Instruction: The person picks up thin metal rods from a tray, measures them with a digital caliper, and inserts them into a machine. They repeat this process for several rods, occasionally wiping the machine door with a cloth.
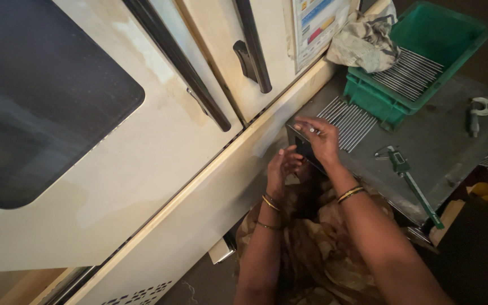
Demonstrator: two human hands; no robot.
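Note:
My right hand [320, 137] pinches a thin metal rod [312, 130] at the near corner of a dark metal table [453, 141]. A row of similar thin metal rods [350, 120] lies on the table just right of that hand. My left hand [282, 167] hovers below and left of it, fingers apart and holding nothing, in front of the cream machine panel [210, 192]. Both wrists wear gold bangles.
A green plastic bin [425, 51] with more rods and a crumpled cloth [364, 42] sits at the table's far end. A green caliper [410, 181] and a small gauge tool [475, 113] lie on the table. Machine doors with black handles [187, 79] fill the left.

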